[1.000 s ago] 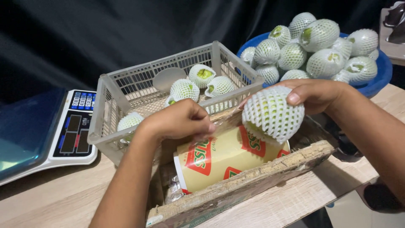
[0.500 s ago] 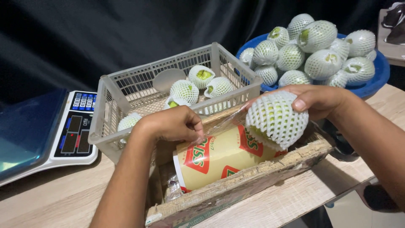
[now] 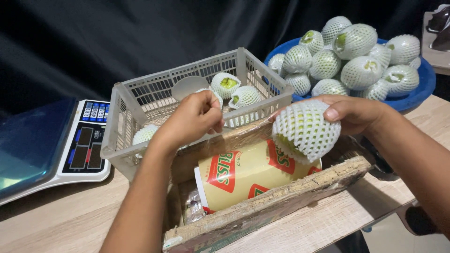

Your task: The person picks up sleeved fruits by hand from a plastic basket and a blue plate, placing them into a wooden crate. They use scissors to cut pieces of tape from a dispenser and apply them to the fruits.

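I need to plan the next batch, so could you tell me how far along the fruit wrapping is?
Done: several netted fruits lie in the grey crate. In hand: the right hand holds a netted fruit above the cling-film roll while the left hand pinches the film above it. Left: a heap of netted fruit fills the blue basin.

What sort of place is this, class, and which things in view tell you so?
Probably a fruit-packing or fruit-selling stall. A blue basin is piled with fruit in white foam nets, a digital weighing scale sits on the wooden table, and the right hand holds a netted fruit over a roll of wrap.
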